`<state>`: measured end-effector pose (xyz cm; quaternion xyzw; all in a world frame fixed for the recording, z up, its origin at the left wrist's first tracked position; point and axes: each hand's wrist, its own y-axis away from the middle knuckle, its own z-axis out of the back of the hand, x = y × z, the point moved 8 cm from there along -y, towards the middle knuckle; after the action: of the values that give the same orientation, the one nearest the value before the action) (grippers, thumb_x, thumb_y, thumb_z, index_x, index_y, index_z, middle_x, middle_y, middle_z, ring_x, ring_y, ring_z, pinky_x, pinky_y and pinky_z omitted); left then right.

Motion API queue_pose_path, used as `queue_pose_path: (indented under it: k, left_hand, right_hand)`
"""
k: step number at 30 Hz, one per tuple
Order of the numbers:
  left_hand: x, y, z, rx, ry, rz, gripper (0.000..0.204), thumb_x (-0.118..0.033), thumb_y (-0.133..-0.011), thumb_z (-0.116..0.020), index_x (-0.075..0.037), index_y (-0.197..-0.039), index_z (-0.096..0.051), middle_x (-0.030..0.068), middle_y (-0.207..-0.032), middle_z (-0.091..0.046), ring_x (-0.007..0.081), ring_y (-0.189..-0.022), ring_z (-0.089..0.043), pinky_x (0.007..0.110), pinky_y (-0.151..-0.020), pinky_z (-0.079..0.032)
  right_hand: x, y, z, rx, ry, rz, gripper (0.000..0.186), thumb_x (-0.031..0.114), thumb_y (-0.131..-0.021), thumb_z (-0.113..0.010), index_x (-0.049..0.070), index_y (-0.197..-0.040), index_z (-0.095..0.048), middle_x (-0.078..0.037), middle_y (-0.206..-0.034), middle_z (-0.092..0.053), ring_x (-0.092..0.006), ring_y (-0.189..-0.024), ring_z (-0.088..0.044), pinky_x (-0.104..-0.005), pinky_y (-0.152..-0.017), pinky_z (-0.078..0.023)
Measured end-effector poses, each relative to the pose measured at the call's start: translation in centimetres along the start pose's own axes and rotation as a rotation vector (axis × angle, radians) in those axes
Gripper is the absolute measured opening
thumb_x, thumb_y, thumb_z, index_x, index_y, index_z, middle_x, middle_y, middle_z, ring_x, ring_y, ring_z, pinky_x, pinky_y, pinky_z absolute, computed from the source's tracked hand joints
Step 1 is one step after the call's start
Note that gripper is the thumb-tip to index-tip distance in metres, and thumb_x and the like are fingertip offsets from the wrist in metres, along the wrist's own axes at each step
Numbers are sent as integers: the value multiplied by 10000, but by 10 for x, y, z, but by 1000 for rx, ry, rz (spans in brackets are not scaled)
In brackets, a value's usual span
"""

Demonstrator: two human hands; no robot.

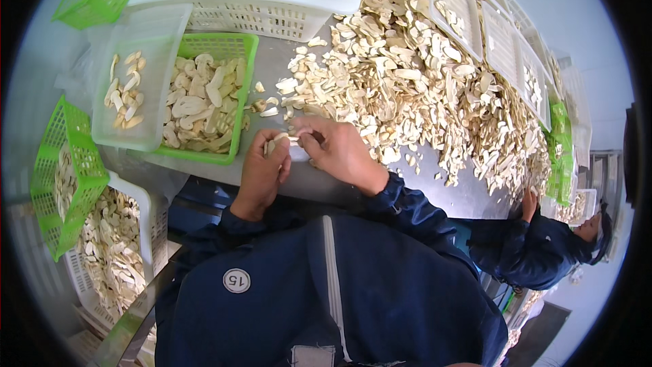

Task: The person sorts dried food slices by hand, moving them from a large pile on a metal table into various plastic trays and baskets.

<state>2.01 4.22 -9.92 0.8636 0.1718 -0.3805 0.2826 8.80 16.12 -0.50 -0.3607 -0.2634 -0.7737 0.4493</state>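
My left hand (263, 173) and my right hand (339, 153) meet at the metal table's near edge, both with fingers closed on a pale dried mushroom slice (286, 137), partly hidden by the fingertips. Just beyond them a large heap of dried slices (401, 75) spreads across the metal table (285, 177). To the left of my hands is a green basket (248, 61) of larger pale slices (204, 98). A translucent shallow tray (125, 132) holding several small slices (125, 98) overlaps that basket's left side.
A white crate (285, 13) of slices stands at the back. Green baskets (58, 224) and a white crate (139, 211) sit at lower left. Translucent trays (502, 54) and green baskets (560, 129) line the far right. A co-worker (523, 251) in dark clothing reaches to the heap at right.
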Motion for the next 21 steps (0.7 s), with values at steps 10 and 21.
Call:
queue_pose_path:
  k: [10,21]
  left_hand:
    - [4,3,5,67,297,50,128,-103,-936,-609,-92,-1039,-535,80,-944,-619,159,-761,-629,239,-544,-488]
    - [6,11,5,295,518,189,116,-194,-981,-578,-98,-1003,-517,45,-853,-555,128,-622,-492,198,-435,-364]
  right_hand:
    - [17,-68,-36,-126,445,448,289,211,-852,-676,86,-1113,-673,-122,-969,-636,-329,-933,-611,-405,-837,-512]
    - [9,-55,-23,-94,330,539,189,87,-818,-676,73,-1006,-664,-128,-933,-673,-342,-919,-634,-412,-839,-509]
